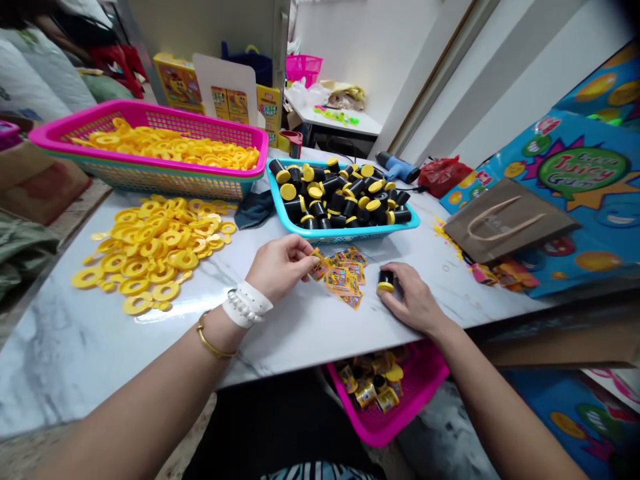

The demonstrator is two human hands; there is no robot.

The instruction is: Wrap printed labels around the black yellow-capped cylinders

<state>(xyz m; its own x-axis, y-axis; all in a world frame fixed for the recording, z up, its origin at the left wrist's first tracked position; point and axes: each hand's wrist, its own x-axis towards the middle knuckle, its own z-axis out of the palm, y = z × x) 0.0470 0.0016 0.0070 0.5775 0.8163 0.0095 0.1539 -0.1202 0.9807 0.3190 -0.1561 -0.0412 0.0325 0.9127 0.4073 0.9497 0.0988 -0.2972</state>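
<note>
The jar [386, 281] is on the bench [300, 340], right of the loose labels [350, 280] — being round, it might roll if the grip slackens. The labels overlap, so a second could cling to the one lifted. The right hand [413, 298] curls around the jar; the left hand [277, 269], nearly closed, pinches a label [320, 265]. Beyond, a heaped blue basket [345, 234] — a knock could spill it.

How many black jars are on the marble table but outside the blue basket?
1: a black jar in the right hand, right of the printed labels; others may be hidden.
</note>
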